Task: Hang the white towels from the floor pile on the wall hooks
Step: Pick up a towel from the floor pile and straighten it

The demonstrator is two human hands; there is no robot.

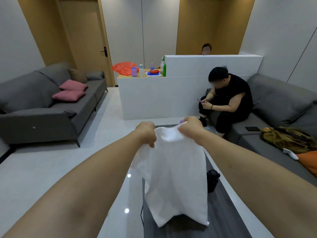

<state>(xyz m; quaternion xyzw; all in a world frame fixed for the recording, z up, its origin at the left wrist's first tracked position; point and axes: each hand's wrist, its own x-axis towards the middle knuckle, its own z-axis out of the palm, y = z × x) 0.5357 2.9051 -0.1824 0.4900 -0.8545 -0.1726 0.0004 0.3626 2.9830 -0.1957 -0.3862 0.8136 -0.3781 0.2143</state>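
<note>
Matt white cloth towel [175, 177]; glossy floor [51, 169].

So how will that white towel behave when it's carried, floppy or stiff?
Probably floppy: the white towel hangs limp in folds below the left hand and right hand, which grip its top edge. Likely light, since it dangles from those pinches alone. It could swing when carried.
</note>
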